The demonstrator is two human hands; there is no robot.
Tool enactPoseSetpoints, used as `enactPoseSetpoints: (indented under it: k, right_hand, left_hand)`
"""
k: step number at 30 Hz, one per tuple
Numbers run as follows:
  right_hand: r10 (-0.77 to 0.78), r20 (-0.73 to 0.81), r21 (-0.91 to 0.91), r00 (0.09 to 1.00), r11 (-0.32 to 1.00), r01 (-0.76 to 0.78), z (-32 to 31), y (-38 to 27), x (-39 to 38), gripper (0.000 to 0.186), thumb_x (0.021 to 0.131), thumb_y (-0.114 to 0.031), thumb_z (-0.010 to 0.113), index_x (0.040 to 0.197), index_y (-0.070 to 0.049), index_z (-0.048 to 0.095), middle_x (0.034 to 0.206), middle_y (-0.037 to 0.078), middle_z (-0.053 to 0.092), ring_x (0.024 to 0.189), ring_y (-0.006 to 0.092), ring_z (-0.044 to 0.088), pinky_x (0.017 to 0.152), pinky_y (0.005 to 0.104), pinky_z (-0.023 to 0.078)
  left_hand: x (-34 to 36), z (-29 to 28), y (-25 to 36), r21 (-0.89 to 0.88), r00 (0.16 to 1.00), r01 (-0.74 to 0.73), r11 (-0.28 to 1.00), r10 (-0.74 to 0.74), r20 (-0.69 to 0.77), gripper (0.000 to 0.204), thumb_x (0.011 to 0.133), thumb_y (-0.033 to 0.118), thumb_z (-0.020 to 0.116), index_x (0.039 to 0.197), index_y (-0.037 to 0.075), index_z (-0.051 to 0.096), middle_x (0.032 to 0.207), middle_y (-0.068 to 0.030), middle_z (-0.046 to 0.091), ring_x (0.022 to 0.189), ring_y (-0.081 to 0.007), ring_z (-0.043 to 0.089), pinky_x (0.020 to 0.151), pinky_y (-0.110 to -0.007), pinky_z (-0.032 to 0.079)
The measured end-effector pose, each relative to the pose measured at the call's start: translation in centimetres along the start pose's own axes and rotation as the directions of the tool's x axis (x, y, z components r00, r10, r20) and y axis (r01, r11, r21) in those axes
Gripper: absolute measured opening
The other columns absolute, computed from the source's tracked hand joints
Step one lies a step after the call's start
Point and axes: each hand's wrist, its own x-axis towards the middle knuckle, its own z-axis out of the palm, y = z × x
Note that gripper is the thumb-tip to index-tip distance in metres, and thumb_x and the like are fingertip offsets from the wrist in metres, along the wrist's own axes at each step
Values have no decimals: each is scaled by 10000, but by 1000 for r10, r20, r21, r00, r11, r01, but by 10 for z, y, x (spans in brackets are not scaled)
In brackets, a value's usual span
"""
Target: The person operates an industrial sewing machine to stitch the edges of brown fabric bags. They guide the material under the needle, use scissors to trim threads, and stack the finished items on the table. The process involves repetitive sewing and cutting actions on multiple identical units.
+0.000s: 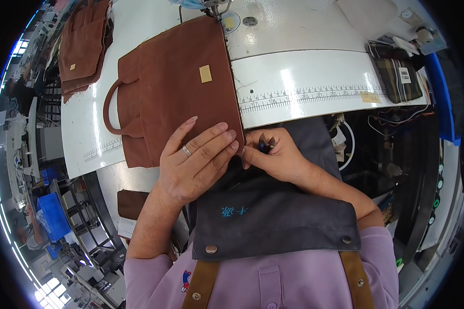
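A brown leather bag piece [175, 77] with a handle and a small yellow patch lies on the white sewing table. Its far right corner reaches the sewing machine's needle area [214, 11]. My left hand [198, 157], a ring on one finger, rests flat on the near right part of the leather, fingers stretched out. At the piece's near right corner, my right hand [278, 154] pinches the edge between thumb and finger. Tucked in that same hand are dark thread snips [265, 144], their pointed blades upward; the rest of them is hidden by the fingers.
Similar brown bag pieces [85, 44] are stacked at the far left. A printed ruler scale [309, 98] runs along the table's near edge. At the right lies a dark striped pouch [397, 77]. Below the table at left is a dark brown piece [134, 204]; a grey apron [273, 221] covers my front.
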Motion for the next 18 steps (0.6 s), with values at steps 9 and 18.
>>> enactPoseSetpoints:
  k: [9, 18]
  right_hand:
    - [-104, -10, -107, 995, 989, 102, 1, -3, 1, 213, 988, -89, 694, 793, -20, 644, 691, -2, 656, 659, 41, 598, 598, 235, 481]
    - [-89, 7, -67, 996, 994, 89, 3, -9, 1, 230, 982, -58, 694, 767, -8, 627, 695, 9, 657, 661, 45, 620, 591, 240, 495]
  left_hand:
    - [5, -4, -1, 34, 1000, -20, 999, 20, -21, 225, 772, 92, 817, 993, 105, 778, 1117, -19, 758, 1103, -171, 739, 1063, -455, 510]
    - [-2, 6, -2, -105, 992, 37, 994, -50, -120, 282, 753, 27, 833, 1012, 111, 760, 1111, -2, 756, 1058, -170, 743, 1004, -378, 544]
